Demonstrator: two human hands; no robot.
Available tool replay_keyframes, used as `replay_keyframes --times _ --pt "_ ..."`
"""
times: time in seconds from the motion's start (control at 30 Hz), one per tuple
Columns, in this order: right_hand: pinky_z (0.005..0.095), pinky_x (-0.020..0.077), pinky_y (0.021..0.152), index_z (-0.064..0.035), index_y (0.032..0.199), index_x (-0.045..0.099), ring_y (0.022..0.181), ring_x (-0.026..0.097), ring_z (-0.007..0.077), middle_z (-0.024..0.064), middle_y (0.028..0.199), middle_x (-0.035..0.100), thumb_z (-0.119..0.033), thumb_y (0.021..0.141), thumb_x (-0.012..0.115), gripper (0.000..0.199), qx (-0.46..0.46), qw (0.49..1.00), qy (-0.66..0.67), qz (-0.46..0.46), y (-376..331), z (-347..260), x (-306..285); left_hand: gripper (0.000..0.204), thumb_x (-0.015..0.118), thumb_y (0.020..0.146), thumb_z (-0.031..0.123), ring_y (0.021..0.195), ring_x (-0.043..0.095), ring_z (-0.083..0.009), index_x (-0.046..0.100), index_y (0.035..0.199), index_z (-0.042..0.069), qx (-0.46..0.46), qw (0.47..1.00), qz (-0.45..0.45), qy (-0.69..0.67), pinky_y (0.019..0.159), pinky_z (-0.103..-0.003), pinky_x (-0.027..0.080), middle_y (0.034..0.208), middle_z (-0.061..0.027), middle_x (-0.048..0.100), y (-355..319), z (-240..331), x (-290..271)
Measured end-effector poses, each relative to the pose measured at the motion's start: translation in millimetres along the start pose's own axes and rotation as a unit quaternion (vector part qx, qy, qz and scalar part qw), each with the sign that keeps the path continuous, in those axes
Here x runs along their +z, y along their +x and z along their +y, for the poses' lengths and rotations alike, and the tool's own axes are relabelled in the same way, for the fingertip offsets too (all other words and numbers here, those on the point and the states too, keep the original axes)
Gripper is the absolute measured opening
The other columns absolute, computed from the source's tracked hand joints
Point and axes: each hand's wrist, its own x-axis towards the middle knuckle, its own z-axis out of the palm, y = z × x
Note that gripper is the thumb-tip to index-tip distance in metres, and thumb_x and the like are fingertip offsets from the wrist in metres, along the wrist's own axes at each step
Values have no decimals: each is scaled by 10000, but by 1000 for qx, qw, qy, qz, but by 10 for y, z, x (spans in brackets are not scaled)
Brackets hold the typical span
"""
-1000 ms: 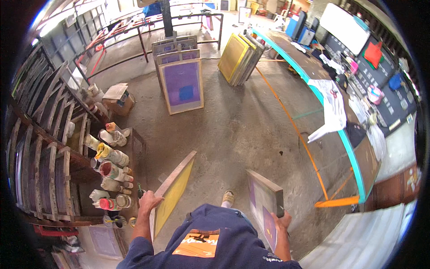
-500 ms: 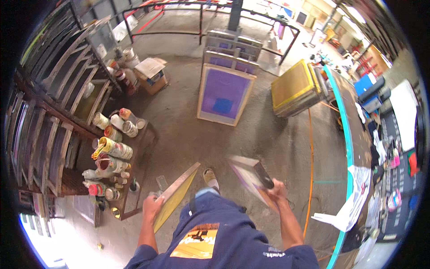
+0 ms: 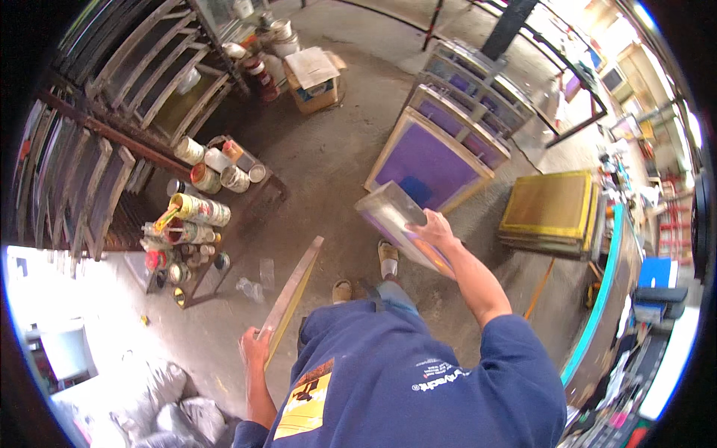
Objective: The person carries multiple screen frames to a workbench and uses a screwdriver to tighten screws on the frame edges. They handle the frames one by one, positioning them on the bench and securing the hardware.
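My left hand [image 3: 255,348] is closed on the edge of a wooden screen-printing frame [image 3: 293,287] with yellow mesh, hanging upright beside my left leg. My right hand [image 3: 435,228] grips the top edge of a second screen-printing frame [image 3: 394,216], tilted, with purple on its face. This second frame is held out in front of my feet, close to a row of leaning screens. The front leaning screen [image 3: 437,157] has purple mesh with a blue patch. Whether the held frame touches it, I cannot tell.
To the right stands a stack of yellow screens [image 3: 549,203], beside a long table with a turquoise edge [image 3: 597,299]. Paint tubs [image 3: 202,209] crowd a low stand on the left, in front of a drying rack [image 3: 82,179]. A cardboard box [image 3: 314,86] sits farther back.
The view has turned, so the leaning screens now sit farther right. My right hand has carried its frame forward, nearer to them. The left hand still holds its frame low at my side.
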Motion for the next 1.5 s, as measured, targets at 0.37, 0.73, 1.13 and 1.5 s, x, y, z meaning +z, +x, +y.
replay_keyframes --times 0.37,0.73,1.13,1.5 --pt "439 439 1007 63 1225 574 1176 557 388 269 1233 593 -624 725 719 862 -56 993 -48 -87 2338 379 -588 620 719 783 552 959 607 -418 691 948 -45 -142 986 80 -23 834 -486 465 987 -297 654 -488 1140 605" --pt "444 432 1012 12 1328 463 1220 520 384 228 1300 555 -453 806 716 744 -17 991 -130 21 3260 876 -954 655 718 761 594 915 639 -390 714 964 -29 -194 980 29 -19 811 -471 490 923 -288 670 -775 1910 745" --pt "410 497 916 -47 1177 620 1066 627 327 176 1135 651 -301 805 738 466 -190 968 163 -36 587 808 -216 639 667 791 603 948 639 -438 708 975 -8 -63 997 -49 19 817 -482 490 965 -289 665 -1564 2580 774" --pt "427 395 1058 -82 1327 532 1260 485 336 160 1326 547 -486 759 750 730 -338 913 190 -128 -2280 1207 -275 670 560 840 651 891 664 -433 721 959 12 175 969 -101 140 797 -484 521 879 -278 677 -2606 2908 1479"
